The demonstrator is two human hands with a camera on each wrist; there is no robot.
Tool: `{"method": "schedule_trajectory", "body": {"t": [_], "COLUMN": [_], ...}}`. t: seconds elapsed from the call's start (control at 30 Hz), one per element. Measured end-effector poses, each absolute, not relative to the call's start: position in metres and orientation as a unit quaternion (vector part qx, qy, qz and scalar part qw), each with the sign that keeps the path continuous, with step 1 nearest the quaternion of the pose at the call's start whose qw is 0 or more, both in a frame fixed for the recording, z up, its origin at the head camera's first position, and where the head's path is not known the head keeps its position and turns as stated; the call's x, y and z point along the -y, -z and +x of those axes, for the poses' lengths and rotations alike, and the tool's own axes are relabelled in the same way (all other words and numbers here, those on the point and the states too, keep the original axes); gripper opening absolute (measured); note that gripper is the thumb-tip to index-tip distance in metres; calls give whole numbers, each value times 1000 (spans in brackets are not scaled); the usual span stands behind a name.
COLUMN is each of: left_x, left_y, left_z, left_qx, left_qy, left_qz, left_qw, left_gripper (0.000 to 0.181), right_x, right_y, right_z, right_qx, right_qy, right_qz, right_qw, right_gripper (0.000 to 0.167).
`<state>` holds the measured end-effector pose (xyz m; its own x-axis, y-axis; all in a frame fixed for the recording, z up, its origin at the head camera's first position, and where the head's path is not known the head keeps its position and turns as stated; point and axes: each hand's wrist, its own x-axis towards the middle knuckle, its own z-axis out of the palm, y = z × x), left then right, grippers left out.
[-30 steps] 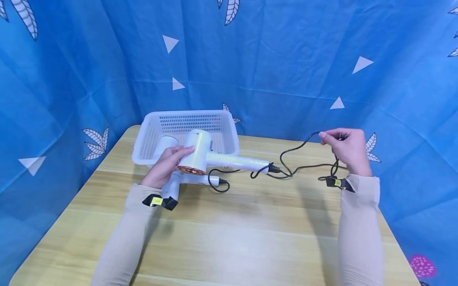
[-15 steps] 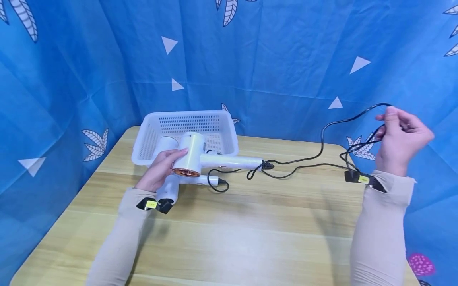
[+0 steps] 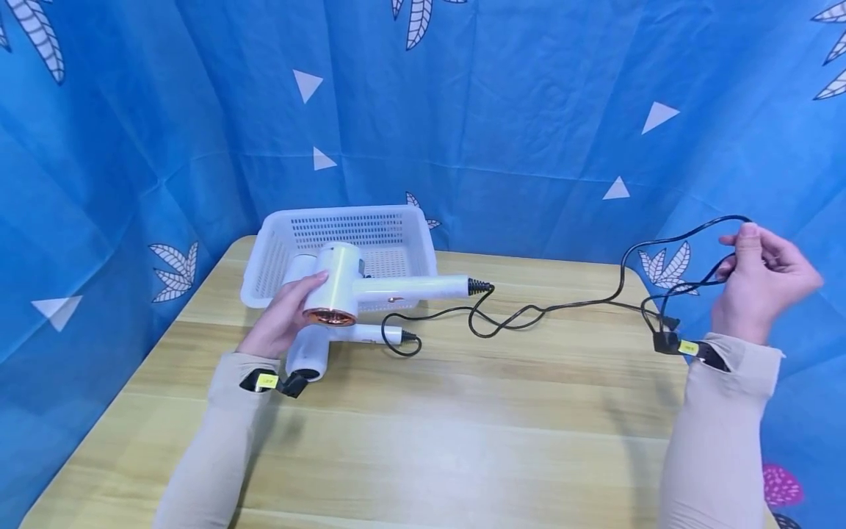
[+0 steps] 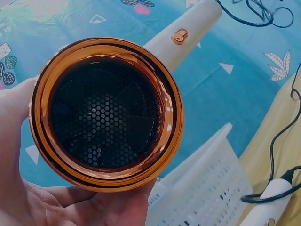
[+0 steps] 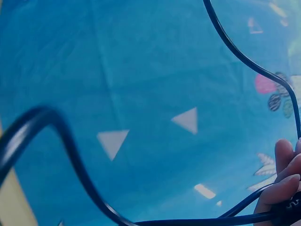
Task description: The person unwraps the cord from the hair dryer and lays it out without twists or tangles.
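My left hand (image 3: 280,316) grips the barrel of a white hair dryer (image 3: 338,275), lifted above the front of the basket. Its handle points right, and its copper-rimmed end (image 4: 106,115) faces the left wrist camera. From the handle runs a thin black cord (image 3: 581,303), slack and wavy. At the far right, my right hand (image 3: 769,283) holds the cord raised, with loops hanging below the fingers (image 5: 282,188). A second white hair dryer (image 3: 309,351) lies on the table under the held one, its handle also to the right and its cord curling at the end.
A white perforated basket (image 3: 423,242) stands at the back left of the table (image 3: 449,441). Inside it shows a white rounded piece (image 3: 300,266), mostly hidden. A blue patterned curtain (image 3: 529,110) hangs behind and at both sides.
My right hand has moved far to the right, first rising and then dipping slightly, drawing the cord out. My left hand has shifted slightly left with the hair dryer.
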<state>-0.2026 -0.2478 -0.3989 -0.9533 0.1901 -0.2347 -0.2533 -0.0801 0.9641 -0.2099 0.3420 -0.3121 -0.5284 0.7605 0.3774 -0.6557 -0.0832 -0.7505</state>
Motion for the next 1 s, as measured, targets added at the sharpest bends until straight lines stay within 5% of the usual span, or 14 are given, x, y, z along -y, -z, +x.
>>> {"method": "schedule_trajectory", "body": {"t": [0.2,0.47,0.83,1.0], "left_x": [255,254,231,230], "left_y": [399,409,442,454], "left_z": [-196,-171,-128,-119], "left_qx": [-676,-736,-793,-795], "left_qy": [-719,-656,-589,-583], "left_qz": [-27,-46,-80,-96], "left_qw": [156,157,132,137], "left_gripper": [39,63,65,64], "right_x": [-357,-367,-361,-359], "right_y": [330,351,372,374], "right_z": [-220,-233,-247,-253], "right_qx": [515,603,664,712], "right_qy": [-728,-693,-662,-621], "right_qz": [-95,-153,-149,-150], "right_qw": [442,365,314,292], "right_gripper": [26,21,12,19]}}
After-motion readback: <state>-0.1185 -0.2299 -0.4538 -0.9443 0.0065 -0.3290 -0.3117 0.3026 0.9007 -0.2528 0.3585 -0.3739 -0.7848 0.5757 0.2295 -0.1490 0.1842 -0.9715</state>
